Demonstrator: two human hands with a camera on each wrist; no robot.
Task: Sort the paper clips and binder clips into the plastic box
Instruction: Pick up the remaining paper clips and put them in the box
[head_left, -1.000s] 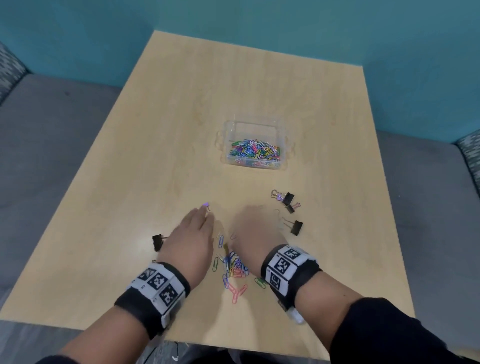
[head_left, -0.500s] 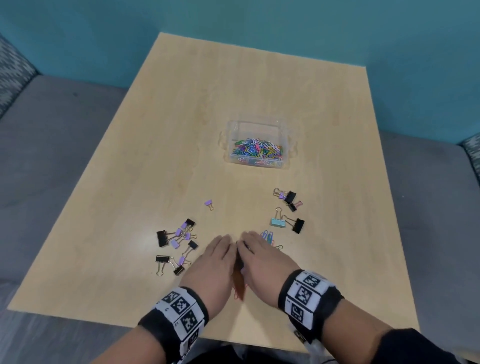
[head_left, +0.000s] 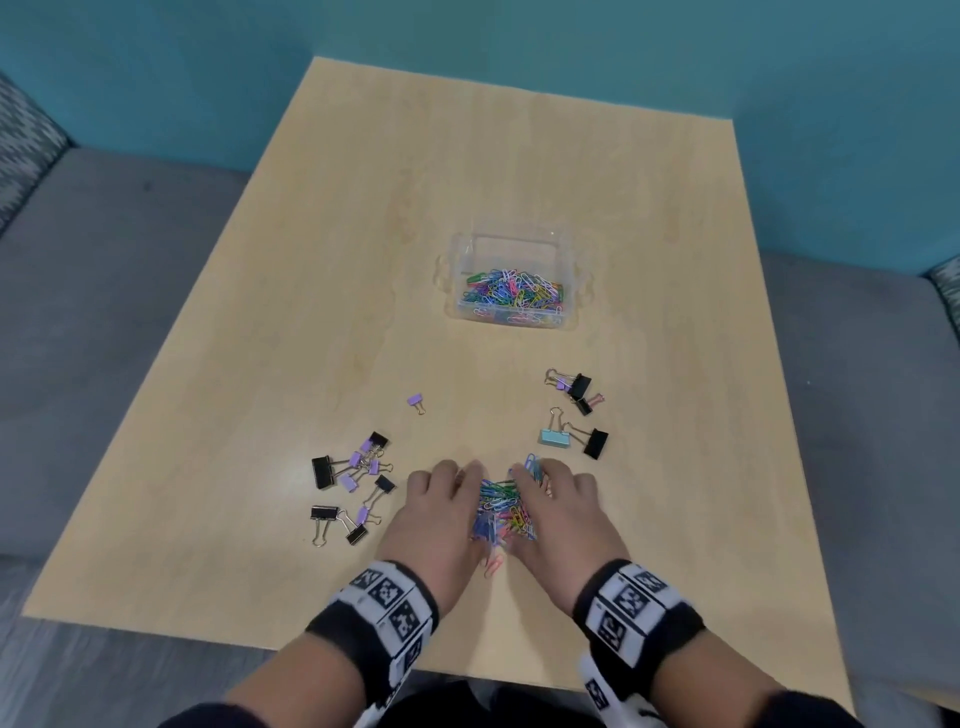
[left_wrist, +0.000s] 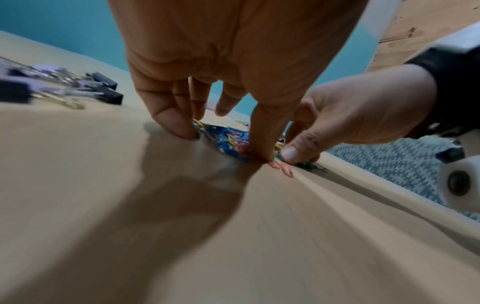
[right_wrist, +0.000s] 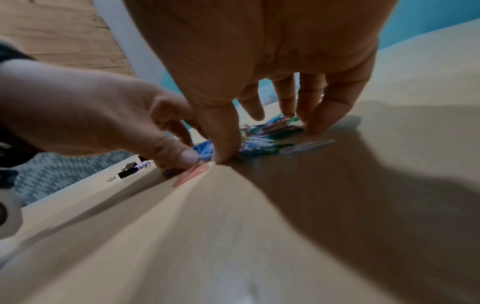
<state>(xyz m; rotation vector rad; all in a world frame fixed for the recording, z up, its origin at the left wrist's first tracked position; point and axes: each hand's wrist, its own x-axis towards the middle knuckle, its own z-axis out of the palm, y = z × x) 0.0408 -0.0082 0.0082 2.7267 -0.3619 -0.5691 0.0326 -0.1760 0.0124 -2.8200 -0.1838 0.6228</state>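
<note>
Paper clips (head_left: 501, 506), multicoloured: one loose heap is lying on table (head_left: 467, 156), left hand (head_left: 441, 512) and right hand (head_left: 563, 512) curling round it; another is lying in one clear plastic box (head_left: 511, 240). Binder clips (head_left: 322, 470): about sixteen.

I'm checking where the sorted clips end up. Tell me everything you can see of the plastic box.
The plastic box is clear, rectangular and lidless, with rounded corners and a small lug on each short side. It stands upright near the middle of the wooden table. Coloured paper clips lie heaped inside, mostly toward its near wall, leaving the far part bare.
</note>
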